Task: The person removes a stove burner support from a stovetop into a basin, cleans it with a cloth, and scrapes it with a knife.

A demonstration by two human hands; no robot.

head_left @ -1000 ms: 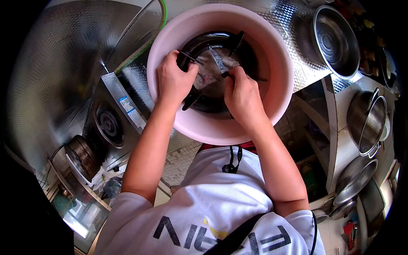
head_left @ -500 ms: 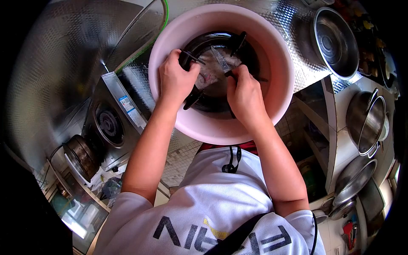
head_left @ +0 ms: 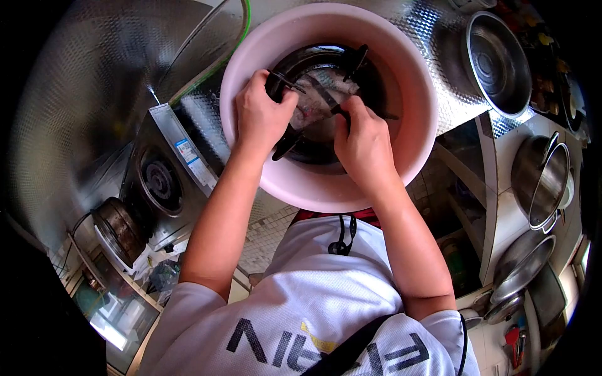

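A large pink basin (head_left: pixel 411 119) holds a round black pan support (head_left: pixel 316 53) with prongs. My left hand (head_left: pixel 260 113) grips the support's left side, the thumb by one of its prongs. In my right hand (head_left: pixel 365 138) is a knife (head_left: pixel 327 96) with a black handle, its blade pointing up and left over the middle of the ring. Beneath the blade lies a wet greyish cloth-like piece (head_left: pixel 309 108); what it is exactly I cannot tell.
A gas stove burner (head_left: pixel 160 182) and a dark pot (head_left: pixel 119 229) are at the left. At the upper right sits a steel bowl (head_left: pixel 498 62). Steel pots (head_left: pixel 549 182) and a lid (head_left: pixel 523 266) line the right side.
The blade has shifted slightly and looks darker, tilted differently over the greyish piece. My left hand keeps its hold on the black support, and the basin appears slightly shifted in view.
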